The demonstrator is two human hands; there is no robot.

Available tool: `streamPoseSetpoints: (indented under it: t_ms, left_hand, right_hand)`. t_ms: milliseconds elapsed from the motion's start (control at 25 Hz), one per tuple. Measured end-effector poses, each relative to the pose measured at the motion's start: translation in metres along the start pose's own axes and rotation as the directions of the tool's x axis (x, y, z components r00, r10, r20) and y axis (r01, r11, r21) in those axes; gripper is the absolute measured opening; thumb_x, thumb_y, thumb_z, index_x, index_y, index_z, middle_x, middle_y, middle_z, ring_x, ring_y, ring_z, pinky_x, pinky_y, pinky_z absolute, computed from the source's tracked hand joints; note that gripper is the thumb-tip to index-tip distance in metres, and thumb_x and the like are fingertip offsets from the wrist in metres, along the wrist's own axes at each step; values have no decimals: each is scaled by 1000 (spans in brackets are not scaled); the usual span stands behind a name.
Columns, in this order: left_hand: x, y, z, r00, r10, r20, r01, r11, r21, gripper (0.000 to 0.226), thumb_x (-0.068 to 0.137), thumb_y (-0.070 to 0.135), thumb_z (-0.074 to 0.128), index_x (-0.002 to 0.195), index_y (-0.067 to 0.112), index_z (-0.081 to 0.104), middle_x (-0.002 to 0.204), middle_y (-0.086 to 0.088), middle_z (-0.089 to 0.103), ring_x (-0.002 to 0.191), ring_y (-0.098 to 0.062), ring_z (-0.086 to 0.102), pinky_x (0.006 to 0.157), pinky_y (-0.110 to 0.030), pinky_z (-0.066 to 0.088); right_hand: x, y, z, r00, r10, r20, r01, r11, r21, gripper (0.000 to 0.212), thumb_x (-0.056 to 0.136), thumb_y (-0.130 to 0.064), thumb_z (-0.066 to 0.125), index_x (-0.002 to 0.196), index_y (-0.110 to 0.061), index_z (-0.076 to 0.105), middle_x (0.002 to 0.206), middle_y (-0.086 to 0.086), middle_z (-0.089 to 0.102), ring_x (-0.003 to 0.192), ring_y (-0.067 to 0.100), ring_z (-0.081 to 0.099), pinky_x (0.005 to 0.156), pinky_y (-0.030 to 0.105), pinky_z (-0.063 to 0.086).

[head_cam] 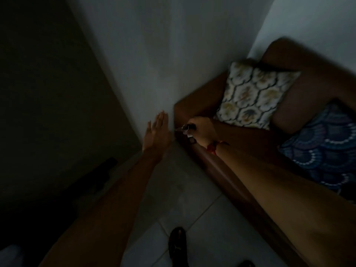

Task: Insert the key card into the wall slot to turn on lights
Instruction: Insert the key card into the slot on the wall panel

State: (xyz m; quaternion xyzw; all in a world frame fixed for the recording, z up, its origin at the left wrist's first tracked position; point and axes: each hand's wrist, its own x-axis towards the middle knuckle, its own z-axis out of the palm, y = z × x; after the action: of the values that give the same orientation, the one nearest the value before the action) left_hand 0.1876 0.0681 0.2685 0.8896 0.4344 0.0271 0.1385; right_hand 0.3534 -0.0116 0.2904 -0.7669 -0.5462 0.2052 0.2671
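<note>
The room was dim. At the far left stood a dark surface, too dark to make out. Right of it ran a pale wall (154, 64), down to a tiled floor (192, 218). The left hand (157, 134) was stretched out flat, fingers straight and together, empty, its fingertips at or just beside the wall near the floor; whether they touched it could not be told. Near the bottom edge, a dark shoe (177, 245) stood on the tiles.

Right of the left hand, the right hand (202, 132) was closed around a small bunch of things: a metal ring (185, 127) and a pale flat piece that might have been the card (187, 134), blurred and too small to be sure. The bunch hung just beside the near corner of a brown sofa (240, 135), between the two hands. A red band (212, 149) circled the right wrist, and the forearm lay over the sofa's arm.

Farther right, a pale patterned cushion (254, 95) leaned in the sofa's far corner. A blue patterned cushion (323, 149) lay to the right of it, nearer, partly cut off by the frame edge. No wall slot showed.
</note>
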Motion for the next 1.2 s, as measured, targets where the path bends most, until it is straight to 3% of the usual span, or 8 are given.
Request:
streamPoseSetpoints:
  t_ms: [160, 280, 360, 440, 560, 720, 960, 1200]
  left_hand:
    - [31, 98, -110, 970, 214, -119, -201, 973, 113, 59, 109, 24, 29, 162, 6, 11, 172, -14, 8, 160, -26, 9, 130, -48, 13]
    - [40, 188, -189, 924, 335, -182, -312, 939, 144, 59, 109, 25, 29, 162, 7, 9, 172, -12, 8, 160, -24, 9, 130, -46, 12]
    - [40, 255, -234, 876, 429, -223, -400, 902, 164, 60, 109, 25, 30, 162, 6, 9, 172, -12, 8, 160, -23, 9, 130, -47, 11]
    - [33, 323, -270, 811, 520, -268, -486, 854, 184, 60, 109, 26, 29, 162, 5, 9, 172, -13, 7, 160, -25, 9, 130, -49, 11]
    - [10, 432, -309, 699, 631, -337, -585, 775, 237, 60, 110, 28, 28, 162, 4, 10, 172, -14, 8, 160, -26, 9, 130, -50, 14]
    - [-32, 566, -330, 571, 707, -417, -690, 689, 223, 61, 110, 33, 29, 161, 3, 15, 171, -14, 14, 160, -27, 12, 129, -51, 16]
    - [-108, 757, -333, 405, 775, -485, -821, 542, 180, 63, 110, 39, 28, 161, 5, 17, 171, -13, 14, 160, -26, 10, 130, -51, 13]
    - [-159, 898, -327, 266, 828, -494, -898, 400, 186, 63, 110, 40, 27, 161, 5, 16, 171, -14, 14, 160, -26, 9, 130, -51, 12]
  right_hand:
    - [-16, -23, -151, 976, 4, -218, -6, 1000, -10, 5, 78, -9, 75, 74, -9, 72, 76, 14, 71, 73, 26, 65, 63, 33, 44]
    - [-49, -35, -269, 935, 34, -352, -22, 999, 40, 33, 74, -12, 80, 54, -29, 59, 58, -8, 57, 58, 4, 51, 60, 27, 36]
    - [-77, -37, -343, 914, 35, -404, -40, 999, -4, 17, 72, -17, 83, 63, -15, 68, 64, 0, 63, 62, 7, 54, 56, 21, 38]
    - [-111, -36, -414, 862, 22, -507, -42, 999, -29, 18, 68, -19, 86, 70, -7, 73, 67, 6, 70, 61, 10, 57, 51, 15, 38]
    - [-178, -23, -510, 767, 26, -642, -46, 999, -15, 18, 65, -16, 88, 68, -7, 72, 58, -3, 64, 50, 1, 52, 49, 14, 37]
    - [-276, 6, -616, 611, 43, -791, -112, 993, -33, 25, 62, -19, 89, 69, -9, 67, 60, -7, 61, 50, -1, 52, 49, 14, 36]
    - [-435, 61, -748, 392, 5, -920, -239, 966, -96, 28, 62, -16, 88, 66, -17, 60, 72, 12, 72, 59, 16, 59, 59, 28, 45]
    - [-548, 109, -823, 266, 21, -964, -331, 941, -71, 18, 63, -17, 85, 70, -17, 69, 52, -14, 56, 50, 2, 53, 60, 22, 43]
